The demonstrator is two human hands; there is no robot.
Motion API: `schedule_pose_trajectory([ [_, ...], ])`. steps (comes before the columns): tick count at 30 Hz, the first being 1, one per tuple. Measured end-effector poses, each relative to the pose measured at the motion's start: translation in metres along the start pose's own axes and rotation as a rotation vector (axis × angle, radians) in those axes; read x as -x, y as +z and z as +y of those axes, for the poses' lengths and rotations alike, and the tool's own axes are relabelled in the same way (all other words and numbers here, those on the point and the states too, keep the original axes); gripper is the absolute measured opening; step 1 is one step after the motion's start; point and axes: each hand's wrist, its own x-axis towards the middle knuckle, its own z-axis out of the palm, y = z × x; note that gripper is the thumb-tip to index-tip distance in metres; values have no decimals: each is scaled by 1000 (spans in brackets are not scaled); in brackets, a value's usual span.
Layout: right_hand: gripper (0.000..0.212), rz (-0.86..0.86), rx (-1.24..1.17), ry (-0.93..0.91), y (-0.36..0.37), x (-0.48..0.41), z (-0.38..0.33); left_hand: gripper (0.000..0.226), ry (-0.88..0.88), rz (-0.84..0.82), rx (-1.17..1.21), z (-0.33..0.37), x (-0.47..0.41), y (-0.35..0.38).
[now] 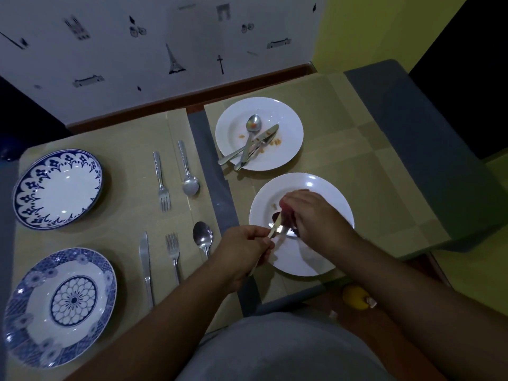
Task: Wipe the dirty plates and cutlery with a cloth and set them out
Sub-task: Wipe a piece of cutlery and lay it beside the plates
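Note:
My left hand (244, 251) grips the handle of a piece of cutlery (276, 229) over the near white plate (330, 196). My right hand (310, 213) pinches a dark red cloth (286, 215) against the cutlery's far end, which it hides. That plate carries a few food crumbs. Farther back, a second white plate (288, 122) holds a dirty spoon (253, 126), a knife (265, 134) and another utensil amid orange smears. On the left mat lie two blue-patterned plates (57, 188) (59, 306), with a fork (162, 182) and spoon (188, 171) and a knife (145, 265), fork (173, 255) and spoon (203, 237) set out.
Beige placemats cover the table, with a grey strip (211, 171) between them. A printed white wall stands behind. A grey seat (412, 138) lies to the right. A yellow object (356, 296) sits on the floor below the table's near edge.

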Motion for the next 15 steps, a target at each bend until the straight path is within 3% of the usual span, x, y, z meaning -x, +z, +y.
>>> schedule_pose_trajectory([
  [7,28,78,-52,-173,1,29,-28,19,56,-31,29,-1,2,-7],
  [11,18,61,-47,79,-15,-4,-12,17,83,-13,-44,0,3,-9],
  [15,28,175,-114,216,-27,-15,7,14,-2,-70,51,-3,5,-5],
])
